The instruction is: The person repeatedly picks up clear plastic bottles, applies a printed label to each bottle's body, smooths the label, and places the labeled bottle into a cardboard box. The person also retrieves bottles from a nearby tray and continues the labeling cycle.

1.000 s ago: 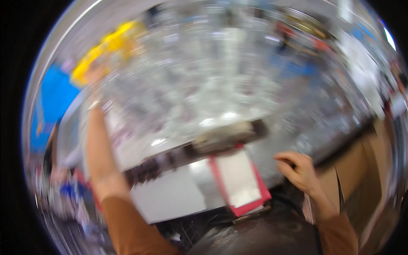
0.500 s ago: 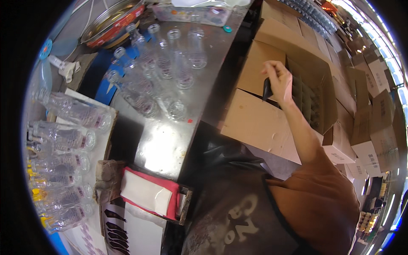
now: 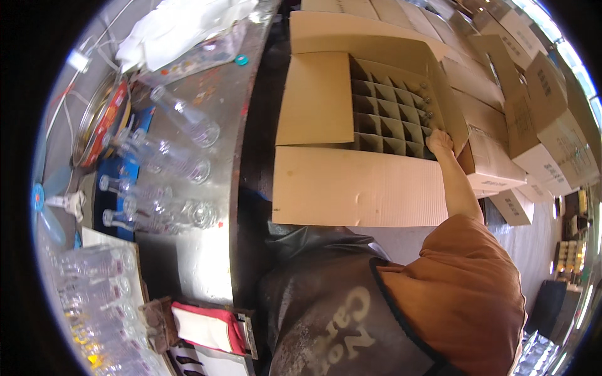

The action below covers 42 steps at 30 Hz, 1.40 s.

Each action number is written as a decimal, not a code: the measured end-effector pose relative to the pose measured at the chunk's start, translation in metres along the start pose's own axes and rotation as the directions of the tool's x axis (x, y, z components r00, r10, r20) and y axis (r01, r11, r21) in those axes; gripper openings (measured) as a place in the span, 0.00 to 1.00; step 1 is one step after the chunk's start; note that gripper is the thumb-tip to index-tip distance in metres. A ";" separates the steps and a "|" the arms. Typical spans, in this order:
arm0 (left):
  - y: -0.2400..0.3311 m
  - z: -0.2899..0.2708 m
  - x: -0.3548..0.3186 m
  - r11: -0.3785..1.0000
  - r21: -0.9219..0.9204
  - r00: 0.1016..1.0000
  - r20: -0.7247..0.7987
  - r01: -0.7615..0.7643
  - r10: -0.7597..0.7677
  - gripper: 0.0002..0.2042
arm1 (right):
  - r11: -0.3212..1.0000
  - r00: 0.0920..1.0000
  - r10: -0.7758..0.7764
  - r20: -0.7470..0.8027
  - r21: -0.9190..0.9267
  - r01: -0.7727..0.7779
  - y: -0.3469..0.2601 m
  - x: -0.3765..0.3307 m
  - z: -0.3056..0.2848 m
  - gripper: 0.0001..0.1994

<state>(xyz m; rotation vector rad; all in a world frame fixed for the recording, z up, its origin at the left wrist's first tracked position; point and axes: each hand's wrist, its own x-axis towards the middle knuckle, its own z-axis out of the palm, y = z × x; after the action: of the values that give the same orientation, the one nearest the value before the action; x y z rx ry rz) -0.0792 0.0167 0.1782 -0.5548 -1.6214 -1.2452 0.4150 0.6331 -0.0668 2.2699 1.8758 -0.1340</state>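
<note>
Now right hand (image 3: 439, 143) sits lower in the divided carton (image 3: 401, 119), at its near-right cells.
Half a second ago it was higher up holding something dark; grip now hidden, cannot tell. Left hand out of view. Glass bottles (image 3: 182, 163) crowd the table (image 3: 207, 269).

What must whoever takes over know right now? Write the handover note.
Left hand: not in view.
Right hand: reaching into the open cardboard box, at the near right corner of its divider cells; whether it grips anything cannot be told.
Done: a few bottle tops show in the right-hand cells.
Left: most cells look empty; several clear bottles lie on the metal table to the left.
</note>
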 end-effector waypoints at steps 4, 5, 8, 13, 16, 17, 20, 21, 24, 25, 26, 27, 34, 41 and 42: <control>0.018 0.046 -0.017 0.979 -0.169 0.973 0.219 0.116 -0.077 0.19 | 0.997 0.997 -0.073 -0.015 0.027 0.073 -0.001 0.004 0.001 0.20; 0.022 0.060 -0.026 0.971 -0.184 0.967 0.233 0.149 -0.104 0.17 | 0.995 0.994 -0.092 -0.054 0.044 0.094 -0.002 -0.004 -0.006 0.19; -0.003 0.076 -0.043 0.982 -0.149 0.885 0.465 0.113 -0.031 0.17 | 0.982 0.963 -0.147 -0.226 0.086 0.170 0.002 -0.036 -0.034 0.16; 0.069 0.115 -0.090 0.972 -0.101 0.635 0.770 0.211 -0.058 0.16 | 0.731 0.455 -0.370 -0.810 0.048 0.681 -0.046 -0.137 -0.129 0.11; 0.087 0.136 -0.116 0.924 -0.319 0.424 0.882 0.212 0.208 0.20 | 0.346 0.090 -0.552 -0.829 -0.130 0.929 -0.077 -0.203 -0.173 0.14; 0.097 0.141 -0.122 0.926 -0.350 0.410 0.872 0.142 0.267 0.23 | 0.193 0.005 -0.605 -0.796 -0.141 0.971 -0.089 -0.220 -0.179 0.15; 0.120 0.145 -0.133 0.907 -0.421 0.329 0.857 0.000 0.397 0.42 | -0.216 -0.168 -0.584 -0.794 -0.048 0.975 -0.144 -0.249 -0.167 0.15; 0.119 0.141 -0.134 0.915 -0.397 0.289 0.870 -0.075 0.401 0.44 | -0.322 -0.126 -0.651 -0.749 0.122 0.939 -0.161 -0.267 -0.172 0.14; 0.089 0.095 -0.141 0.987 -0.060 0.287 0.958 0.147 0.016 0.50 | -0.665 -0.151 -0.674 -0.723 0.505 0.550 -0.218 -0.320 -0.173 0.17; 0.082 0.078 -0.142 0.981 -0.038 0.388 0.921 0.189 -0.039 0.49 | -0.680 -0.150 -0.703 -0.695 0.596 0.428 -0.234 -0.337 -0.172 0.19; 0.075 0.065 -0.144 0.974 -0.023 0.483 0.871 0.227 -0.092 0.49 | -0.668 -0.157 -0.738 -0.656 0.681 0.299 -0.250 -0.354 -0.169 0.20; 0.061 0.050 -0.150 0.962 -0.034 0.535 0.836 0.270 -0.121 0.48 | -0.683 -0.185 -0.728 -0.660 0.675 0.280 -0.264 -0.367 -0.162 0.23; -0.012 0.005 -0.145 0.382 -0.147 0.400 0.520 0.912 -0.755 0.32 | -0.397 -0.564 -0.803 -0.194 0.879 0.263 -0.330 -0.479 -0.058 0.26; -0.058 -0.010 -0.182 0.364 -0.093 0.373 0.346 0.927 -0.861 0.37 | -0.241 -0.570 -0.821 -0.005 0.910 0.339 -0.352 -0.513 -0.015 0.27; -0.054 -0.013 -0.183 0.482 0.001 0.462 0.283 0.876 -0.840 0.37 | -0.240 -0.564 -0.826 0.009 0.900 0.365 -0.353 -0.512 -0.012 0.27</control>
<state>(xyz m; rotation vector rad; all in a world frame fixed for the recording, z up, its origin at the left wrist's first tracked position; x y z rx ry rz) -0.0413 0.0208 -0.0087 0.1300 -2.1398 -2.1287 -0.0305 0.2059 0.0107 -0.4891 2.2523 -1.7765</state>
